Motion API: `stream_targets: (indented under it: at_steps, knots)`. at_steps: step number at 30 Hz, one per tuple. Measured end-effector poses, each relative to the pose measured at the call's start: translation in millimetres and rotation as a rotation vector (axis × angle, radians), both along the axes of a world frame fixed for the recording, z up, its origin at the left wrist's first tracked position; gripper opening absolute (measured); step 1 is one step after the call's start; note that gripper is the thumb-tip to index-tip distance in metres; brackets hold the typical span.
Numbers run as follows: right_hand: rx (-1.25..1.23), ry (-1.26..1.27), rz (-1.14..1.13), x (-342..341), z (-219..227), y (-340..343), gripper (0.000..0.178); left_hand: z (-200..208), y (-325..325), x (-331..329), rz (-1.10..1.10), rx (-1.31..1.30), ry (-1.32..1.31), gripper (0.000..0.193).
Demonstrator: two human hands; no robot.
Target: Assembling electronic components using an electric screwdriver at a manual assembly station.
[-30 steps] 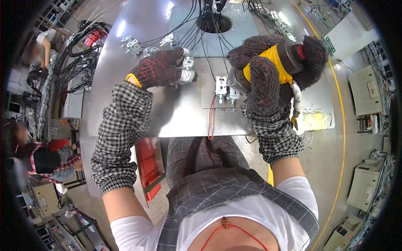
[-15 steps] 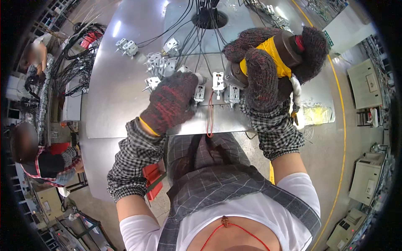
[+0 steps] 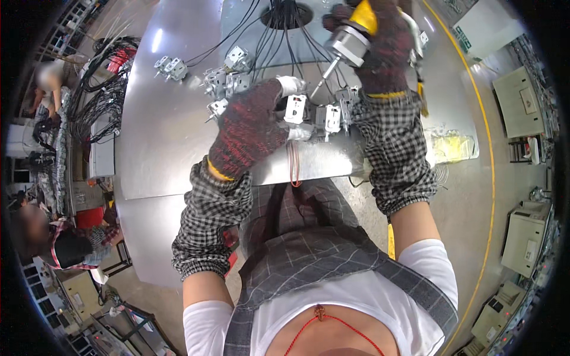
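My left hand (image 3: 249,127), in a dark red-and-black knit glove with white-wrapped fingertips, grips a small white metal switch-like part (image 3: 295,109) between thumb and fingers near the table's front edge. My right hand (image 3: 389,53), gloved the same way, is closed round a power screwdriver (image 3: 349,45) with yellow wrapping. Its long bit (image 3: 324,78) slants down to the left, its tip just above and right of the held part. Right beside that part stands a similar white metal part (image 3: 331,118); another (image 3: 347,97) is partly hidden near my right sleeve.
Several more metal parts (image 3: 224,83) lie left on the shiny metal table (image 3: 160,142). Black wires (image 3: 289,44) fan out from a round hole (image 3: 270,16) at the back. Red wires (image 3: 294,157) hang over the front edge. Two people work at the far left.
My left hand has shifted right and taken hold of the white metal part. My right hand has moved up with the screwdriver and turned it, so its bit now shows.
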State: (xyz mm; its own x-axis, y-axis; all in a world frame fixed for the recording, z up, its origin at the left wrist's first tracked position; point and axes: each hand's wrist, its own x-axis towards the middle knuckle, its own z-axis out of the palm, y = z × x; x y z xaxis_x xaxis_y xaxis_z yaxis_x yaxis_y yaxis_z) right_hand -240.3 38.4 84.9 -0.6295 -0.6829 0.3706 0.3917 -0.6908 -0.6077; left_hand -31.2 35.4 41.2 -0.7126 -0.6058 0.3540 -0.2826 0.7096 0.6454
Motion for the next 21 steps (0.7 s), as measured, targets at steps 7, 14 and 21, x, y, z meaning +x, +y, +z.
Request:
stream_targets:
  at_steps: [7,14,21]
  knots:
    - [0.173,0.102,0.081,3,-18,-16,0.039,-13,2,1,0.015,0.26,0.042,0.078]
    - [0.279,0.111,0.205,-1,-39,-26,0.045,-25,-5,0,-0.038,0.178,0.113,0.074]
    - [0.155,0.232,-0.079,18,-3,8,0.07,-13,-4,6,0.006,0.089,-0.118,0.077]
